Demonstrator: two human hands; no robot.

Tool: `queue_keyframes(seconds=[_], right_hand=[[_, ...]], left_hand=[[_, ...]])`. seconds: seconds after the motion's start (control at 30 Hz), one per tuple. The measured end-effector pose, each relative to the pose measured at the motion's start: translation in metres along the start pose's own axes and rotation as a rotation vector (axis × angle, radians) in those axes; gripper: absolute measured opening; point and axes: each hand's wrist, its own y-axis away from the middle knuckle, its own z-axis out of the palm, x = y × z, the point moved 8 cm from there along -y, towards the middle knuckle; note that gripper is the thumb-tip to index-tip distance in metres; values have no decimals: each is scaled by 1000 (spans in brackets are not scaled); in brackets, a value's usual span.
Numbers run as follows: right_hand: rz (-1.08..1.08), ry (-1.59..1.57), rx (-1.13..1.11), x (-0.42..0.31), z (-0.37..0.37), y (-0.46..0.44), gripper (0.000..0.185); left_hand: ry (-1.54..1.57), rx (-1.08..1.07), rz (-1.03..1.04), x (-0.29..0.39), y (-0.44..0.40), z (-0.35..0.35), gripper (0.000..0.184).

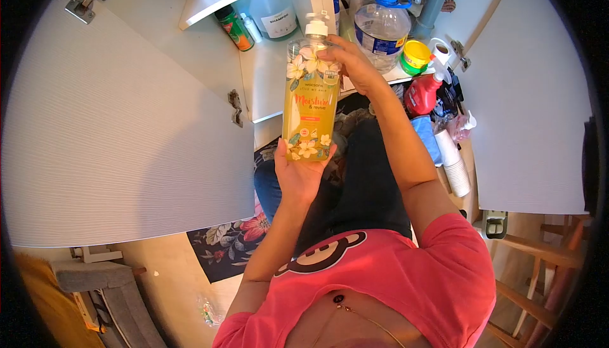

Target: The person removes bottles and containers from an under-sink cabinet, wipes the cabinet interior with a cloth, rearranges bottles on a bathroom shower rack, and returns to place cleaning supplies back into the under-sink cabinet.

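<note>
Both my hands hold a clear pump bottle (309, 104) of yellow liquid, upright in front of me. Its label reads "Moisture & revive", with white flowers and a white pump top. My left hand (298, 173) supports the base from below, with fingers around the lower edge. At the upper right side, just under the pump, my right hand (355, 65) grips the bottle, thumb over the front. Behind the bottle is the open cabinet, where a large jug labelled shampoo (277, 15) stands on the left shelf (265, 85).
Wide cabinet doors stand open, one at left (127, 132) and one at right (530, 113). A large water bottle with blue cap (382, 34), a yellow-green tub (415, 56), a red bottle (422, 93) and stacked paper cups (455, 169) sit at right. A floral mat (222, 246) lies below.
</note>
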Motion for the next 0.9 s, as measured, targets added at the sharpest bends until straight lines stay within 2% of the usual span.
queue_keyframes(seconds=[0.27, 0.37, 0.47, 0.57, 0.77, 0.9], right_hand=[[-19, -13, -68, -13, 9, 8, 50], [-16, 4, -97, -14, 11, 9, 77], [-13, 6, -82, -14, 10, 10, 76], [-37, -15, -51, -14, 7, 9, 55], [-25, -13, 14, -9, 2, 9, 59], [-20, -1, -23, -14, 4, 13, 59]], left_hand=[[22, 1, -4, -1, -1, -4, 53], [24, 3, -6, -1, -1, -5, 53], [14, 9, -4, -1, -1, -4, 53], [11, 20, -4, -2, -1, -4, 53], [29, 27, -20, -3, -1, -5, 52], [36, 36, -29, -4, -1, -5, 52]])
